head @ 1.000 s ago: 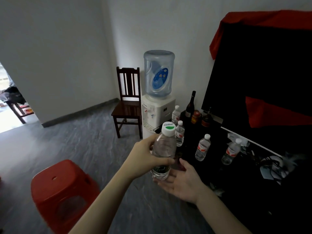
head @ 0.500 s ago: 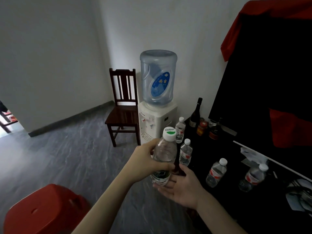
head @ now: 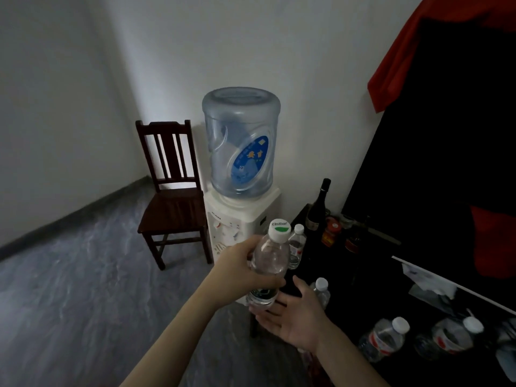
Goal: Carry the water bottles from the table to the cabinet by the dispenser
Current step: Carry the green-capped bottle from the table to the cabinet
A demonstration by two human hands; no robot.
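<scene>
While the left hand (head: pixel 237 270) is gripping the water bottle (head: pixel 269 263) upright near the dispenser (head: pixel 240 219), the right hand (head: pixel 293 317) is spreading open beneath it; crowded bottles (head: pixel 297 247) on the dark cabinet (head: pixel 363 289) are risking a knock-over during placement.

Counts: 5 clear water bottles w/ white caps, i.e. 1 held (head: pixel 269 263), 1 right behind it (head: pixel 296 248), 1 by the palm (head: pixel 321 291), 2 at lower right (head: pixel 384 340) (head: pixel 449 337). 1 dark wine bottle (head: pixel 317 210). 1 water dispenser (head: pixel 240 227) w/ 1 blue jug (head: pixel 241 143). 1 wooden chair (head: pixel 173 191). 2 hands: left (head: pixel 241 270), right (head: pixel 296 317). Approx. 2 small jars (head: pixel 331 231), too dim to be sure.
</scene>
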